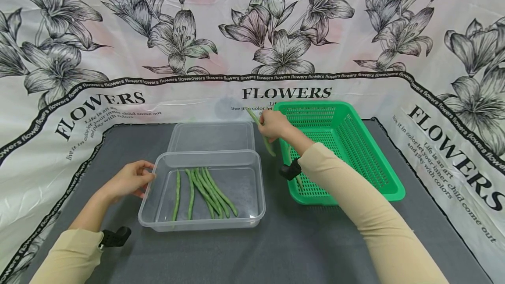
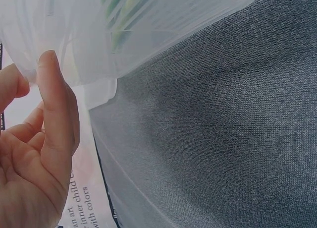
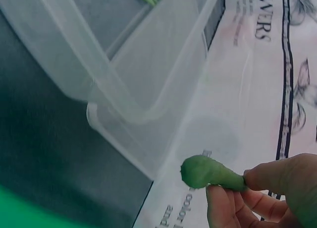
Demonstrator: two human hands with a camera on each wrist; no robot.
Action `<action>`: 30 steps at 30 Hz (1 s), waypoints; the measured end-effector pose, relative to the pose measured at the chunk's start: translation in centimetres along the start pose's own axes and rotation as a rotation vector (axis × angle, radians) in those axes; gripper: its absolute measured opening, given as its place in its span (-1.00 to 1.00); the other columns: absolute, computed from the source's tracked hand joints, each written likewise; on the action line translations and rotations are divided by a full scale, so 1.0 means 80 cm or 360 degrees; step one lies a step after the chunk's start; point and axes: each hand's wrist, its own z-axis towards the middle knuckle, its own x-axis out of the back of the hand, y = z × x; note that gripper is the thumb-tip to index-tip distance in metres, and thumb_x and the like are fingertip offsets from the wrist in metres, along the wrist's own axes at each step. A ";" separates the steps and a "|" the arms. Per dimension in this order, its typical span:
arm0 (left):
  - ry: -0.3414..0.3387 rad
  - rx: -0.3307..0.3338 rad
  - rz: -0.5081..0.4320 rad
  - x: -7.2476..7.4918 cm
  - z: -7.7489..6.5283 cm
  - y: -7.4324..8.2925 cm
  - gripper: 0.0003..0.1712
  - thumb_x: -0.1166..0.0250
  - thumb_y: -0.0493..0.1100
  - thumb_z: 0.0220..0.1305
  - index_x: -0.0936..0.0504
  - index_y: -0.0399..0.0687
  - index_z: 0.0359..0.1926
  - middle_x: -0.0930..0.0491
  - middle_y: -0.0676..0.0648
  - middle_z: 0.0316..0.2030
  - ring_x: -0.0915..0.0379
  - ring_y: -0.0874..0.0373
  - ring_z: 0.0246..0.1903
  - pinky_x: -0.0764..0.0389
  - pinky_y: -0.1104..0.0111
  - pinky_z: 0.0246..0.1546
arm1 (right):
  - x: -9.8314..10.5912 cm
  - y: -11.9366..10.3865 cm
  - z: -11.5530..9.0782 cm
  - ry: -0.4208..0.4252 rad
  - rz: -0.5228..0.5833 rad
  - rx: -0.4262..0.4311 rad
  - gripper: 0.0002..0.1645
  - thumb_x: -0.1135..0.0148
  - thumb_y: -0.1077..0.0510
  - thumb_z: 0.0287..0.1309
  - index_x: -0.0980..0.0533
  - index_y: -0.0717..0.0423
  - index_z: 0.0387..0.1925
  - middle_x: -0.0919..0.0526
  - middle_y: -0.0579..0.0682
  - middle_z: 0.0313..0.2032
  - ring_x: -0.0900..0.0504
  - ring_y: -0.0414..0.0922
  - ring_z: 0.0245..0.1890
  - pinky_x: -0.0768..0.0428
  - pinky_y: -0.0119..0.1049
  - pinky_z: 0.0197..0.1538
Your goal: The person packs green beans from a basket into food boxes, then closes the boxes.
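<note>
My right hand (image 1: 274, 125) pinches a green bean (image 3: 210, 173) between thumb and fingers, in the air beside the green basket's left rim. My left hand (image 1: 128, 181) is at the left rim of a clear plastic container (image 1: 246, 189), its thumb and fingers bent about the edge. In the left wrist view the thumb (image 2: 52, 89) lies against the cloudy wall. Several green beans (image 1: 209, 189) lie lengthwise on the container's floor, most bunched together and two set apart on the left.
The green slotted basket (image 1: 355, 161) stands right of the container; part of a bean (image 1: 300, 182) shows inside, partly behind the right wrist. A clear lid (image 1: 213, 137) lies behind the container. Grey cloth (image 1: 189, 257) covers the table, and a flower-printed sheet (image 1: 197, 95) rises behind it.
</note>
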 end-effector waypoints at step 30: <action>0.0005 0.0003 0.0006 -0.001 -0.002 0.002 -0.45 -0.06 -0.14 0.35 -0.17 -0.39 0.22 -0.44 -0.13 -0.40 -0.43 0.14 -0.49 -0.64 0.22 -0.47 | -0.106 -0.045 0.023 -0.0273 0.0076 0.0311 -0.71 -0.01 0.03 0.29 -0.39 0.14 -0.10 -0.57 0.08 -0.26 -0.63 -0.15 -0.62 -0.60 -0.36 -0.50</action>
